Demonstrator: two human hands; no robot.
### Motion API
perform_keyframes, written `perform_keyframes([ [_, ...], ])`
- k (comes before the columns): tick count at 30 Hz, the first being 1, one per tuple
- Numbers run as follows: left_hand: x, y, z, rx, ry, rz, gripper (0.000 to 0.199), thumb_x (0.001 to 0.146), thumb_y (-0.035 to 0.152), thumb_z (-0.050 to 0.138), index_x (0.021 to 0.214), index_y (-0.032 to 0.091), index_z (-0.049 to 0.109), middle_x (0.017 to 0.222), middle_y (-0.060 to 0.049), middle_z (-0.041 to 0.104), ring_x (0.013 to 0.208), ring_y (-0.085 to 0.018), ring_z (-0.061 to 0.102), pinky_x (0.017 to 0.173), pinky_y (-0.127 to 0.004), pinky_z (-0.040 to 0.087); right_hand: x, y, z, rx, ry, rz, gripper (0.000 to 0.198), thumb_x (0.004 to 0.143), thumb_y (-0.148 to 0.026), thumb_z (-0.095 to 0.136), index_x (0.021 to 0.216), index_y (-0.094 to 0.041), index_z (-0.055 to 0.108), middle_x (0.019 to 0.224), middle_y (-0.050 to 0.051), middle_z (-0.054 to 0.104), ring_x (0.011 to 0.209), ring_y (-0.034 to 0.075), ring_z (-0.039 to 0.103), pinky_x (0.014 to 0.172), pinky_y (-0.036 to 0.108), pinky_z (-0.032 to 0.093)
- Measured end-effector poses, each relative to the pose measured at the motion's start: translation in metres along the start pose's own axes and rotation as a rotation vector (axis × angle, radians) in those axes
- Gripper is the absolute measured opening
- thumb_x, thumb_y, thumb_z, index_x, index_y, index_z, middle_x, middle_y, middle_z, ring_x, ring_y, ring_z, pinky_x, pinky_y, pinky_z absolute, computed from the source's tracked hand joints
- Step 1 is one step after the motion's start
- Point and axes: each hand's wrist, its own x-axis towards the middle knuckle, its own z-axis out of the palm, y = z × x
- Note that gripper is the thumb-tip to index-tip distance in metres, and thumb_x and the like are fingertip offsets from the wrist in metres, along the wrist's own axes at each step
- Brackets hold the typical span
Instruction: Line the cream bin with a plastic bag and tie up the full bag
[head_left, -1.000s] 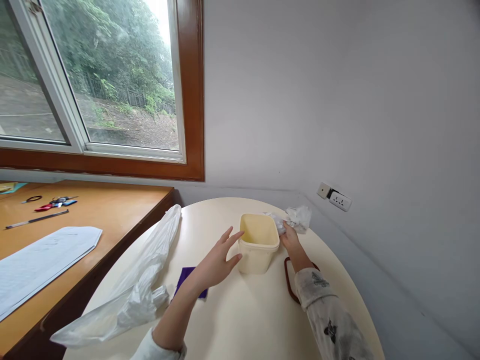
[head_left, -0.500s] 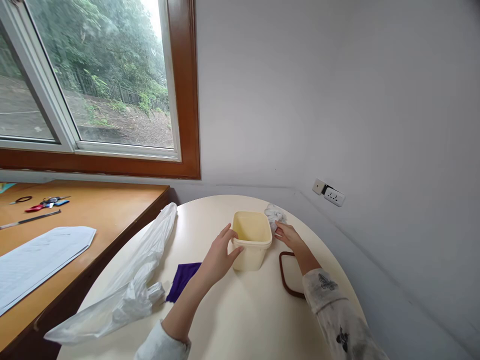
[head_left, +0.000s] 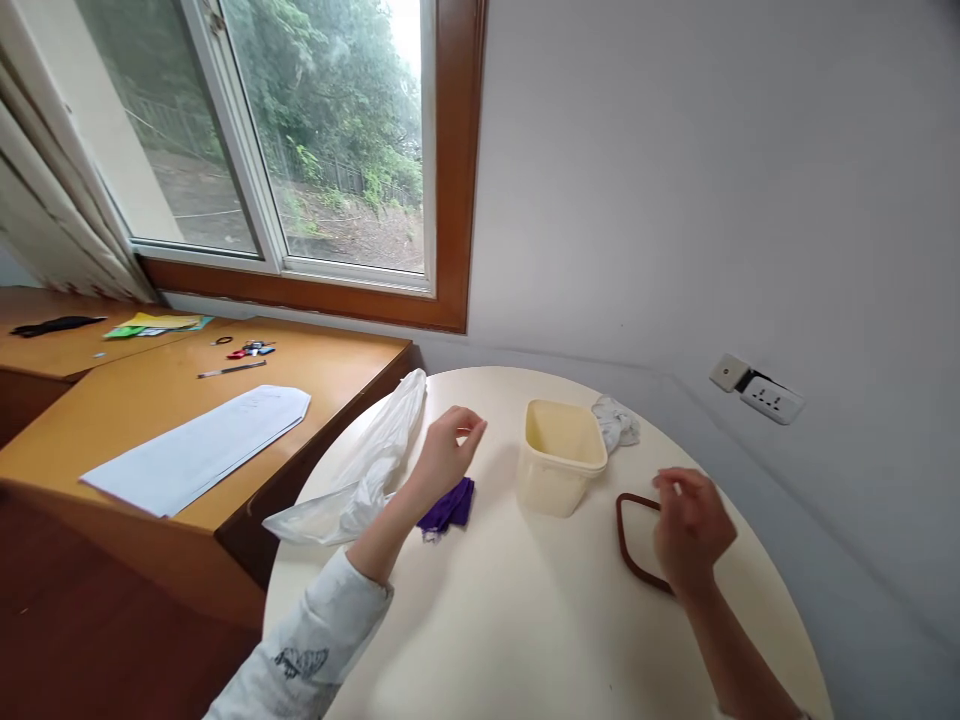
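A cream plastic tub stands upright on the round table, its top uncovered. To its left, my left hand is raised, holding nothing, with fingers loosely bent and apart. A folded purple cloth lies below that wrist. My right hand hovers over a brown rounded-square ring, hiding its right part. Its fingers are loosely curled, with nothing visible in them. Behind the tub's right corner rests a crumpled white plastic bag.
A larger white plastic bag lies along the left side of the round table. On the wooden desk are papers, a pen and small keys. A wall with a socket borders the right.
My left hand has let go of the tub's rim and moved left. My right hand has drawn back from the crumpled bag towards me. The view has turned left.
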Motion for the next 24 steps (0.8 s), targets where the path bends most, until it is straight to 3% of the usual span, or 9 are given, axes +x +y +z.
perform_keyframes([
  [3,-0.007,-0.012,-0.028,-0.011,0.097,-0.101,0.029,0.081,0.034,0.051,0.058,0.019,0.044,0.05,0.003,0.05,0.047,-0.011,0.052,0.05,-0.023,0.041,-0.041,-0.04,0.021,0.105,-0.536,-0.379,0.012,0.08,-0.014,0.048,0.086,-0.02,0.057,0.08,0.005,0.061,0.076,0.017,0.057,0.069,0.031,0.047],
  [5,-0.016,-0.02,-0.043,-0.022,0.129,-0.127,0.032,0.082,0.033,0.049,0.056,0.019,0.039,0.045,0.005,0.045,0.04,-0.009,0.045,0.046,-0.021,0.037,-0.066,-0.059,0.047,0.09,-0.865,-0.461,0.018,0.082,-0.013,0.046,0.094,-0.021,0.058,0.089,0.006,0.063,0.083,0.018,0.058,0.075,0.033,0.047],
  [7,-0.029,-0.025,-0.052,-0.04,0.144,-0.153,0.032,0.083,0.032,0.048,0.055,0.019,0.038,0.045,0.006,0.044,0.039,-0.008,0.042,0.044,-0.02,0.035,-0.087,-0.069,0.077,0.018,-1.025,-0.467,0.022,0.085,-0.013,0.043,0.097,-0.021,0.059,0.095,0.006,0.063,0.09,0.018,0.057,0.081,0.035,0.046],
  [12,-0.061,-0.032,-0.059,-0.066,0.127,-0.208,0.033,0.082,0.034,0.049,0.055,0.019,0.038,0.046,0.006,0.042,0.041,-0.007,0.04,0.044,-0.02,0.034,-0.118,-0.069,0.142,-0.174,-1.171,-0.456,0.046,0.082,-0.033,0.055,0.124,-0.017,0.048,0.127,0.013,0.051,0.116,0.025,0.046,0.096,0.038,0.037],
  [16,-0.073,-0.036,-0.06,-0.09,0.11,-0.244,0.034,0.081,0.035,0.05,0.054,0.019,0.037,0.046,0.006,0.041,0.042,-0.007,0.04,0.044,-0.02,0.035,-0.122,-0.064,0.164,-0.274,-1.211,-0.388,0.026,0.084,-0.021,0.048,0.107,-0.014,0.059,0.108,0.014,0.06,0.102,0.025,0.054,0.087,0.038,0.041],
  [19,-0.074,-0.039,-0.06,-0.112,0.095,-0.256,0.034,0.081,0.036,0.05,0.055,0.019,0.037,0.048,0.006,0.042,0.043,-0.008,0.041,0.045,-0.02,0.037,-0.122,-0.063,0.155,-0.284,-1.203,-0.343,0.023,0.081,-0.007,0.042,0.091,-0.013,0.062,0.093,0.013,0.063,0.092,0.024,0.056,0.081,0.036,0.041],
  [22,-0.069,-0.041,-0.056,-0.139,0.066,-0.257,0.034,0.081,0.037,0.05,0.055,0.019,0.038,0.048,0.006,0.043,0.043,-0.008,0.043,0.045,-0.021,0.04,-0.121,-0.065,0.129,-0.264,-1.188,-0.283,0.025,0.081,-0.006,0.039,0.092,-0.014,0.061,0.09,0.01,0.064,0.087,0.02,0.057,0.077,0.031,0.041],
  [24,-0.064,-0.041,-0.048,-0.16,0.028,-0.255,0.033,0.082,0.038,0.05,0.056,0.018,0.04,0.05,0.005,0.045,0.045,-0.009,0.046,0.047,-0.022,0.043,-0.12,-0.065,0.106,-0.126,-1.189,-0.086,0.025,0.085,-0.012,0.037,0.094,-0.017,0.06,0.087,0.005,0.066,0.081,0.017,0.058,0.071,0.027,0.042],
])
